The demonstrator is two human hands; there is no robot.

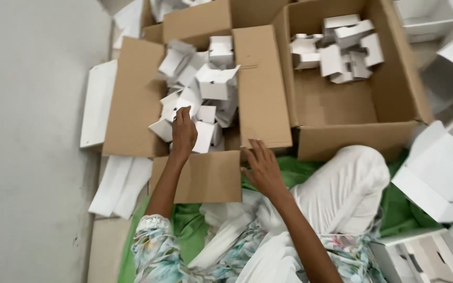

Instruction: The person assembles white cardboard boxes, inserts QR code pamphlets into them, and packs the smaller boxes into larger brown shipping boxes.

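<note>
While our left hand (183,132) grasps 1 white folded box (204,137), our right hand (262,169), released, should steady the carton flap (260,86).

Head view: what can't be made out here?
- Left hand: fingertips are buried among the white folded pieces in the left carton, so any grip is unclear.
- Right hand: rests at the carton flap; its palm side is hidden.
- Right carton: its top is cut off by the frame edge.
- White boxes at right: cut off by the edge.
- Lap: motion-blurred.
</note>
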